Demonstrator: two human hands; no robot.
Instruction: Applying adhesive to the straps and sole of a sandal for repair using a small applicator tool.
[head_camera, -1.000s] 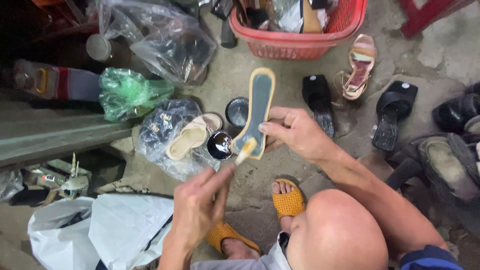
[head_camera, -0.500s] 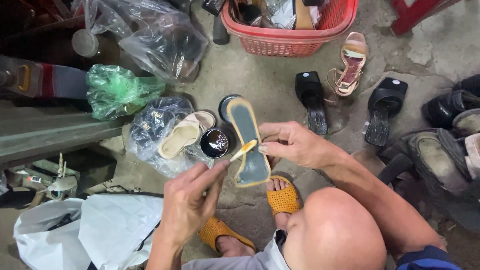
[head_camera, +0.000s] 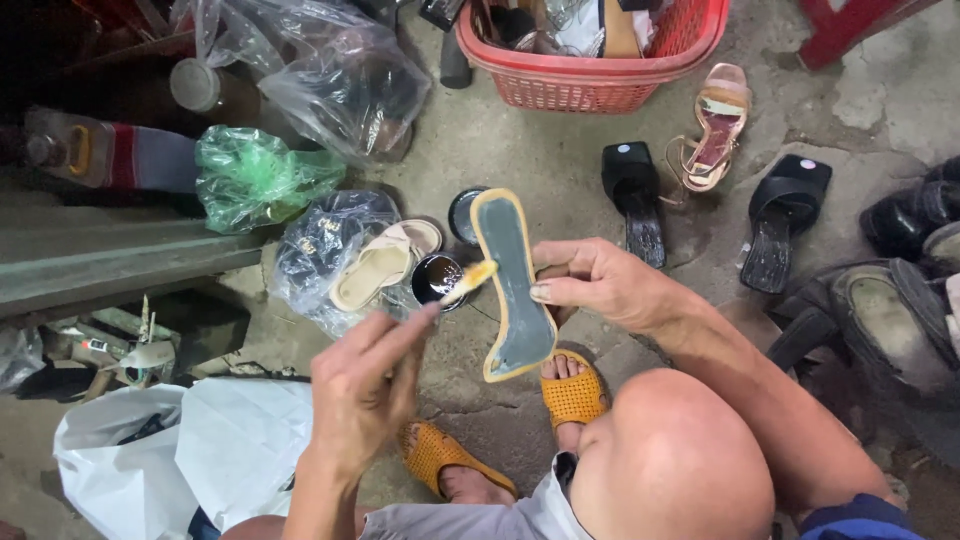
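Note:
My right hand (head_camera: 598, 283) grips a shoe sole (head_camera: 512, 285), grey in the middle with a tan rim, held flat side up over the ground. My left hand (head_camera: 363, 385) pinches a small brush (head_camera: 471, 277) whose yellowish tip rests at the sole's left edge. Just left of the sole stands an open round tin of dark glue (head_camera: 436, 279). A second dark round tin or lid (head_camera: 463, 214) lies behind the sole's top end.
A beige sandal (head_camera: 380, 267) lies on a dark plastic bag. A red basket (head_camera: 600, 60) stands at the back, with black sandals (head_camera: 636, 195) and a strappy heel (head_camera: 712, 128) near it. White bags (head_camera: 190, 450) lie at lower left. My feet in orange sandals (head_camera: 570, 395) are below.
The sole has tilted and come lower, its far end swinging left. My left hand has risen with the brush towards the sole's left edge.

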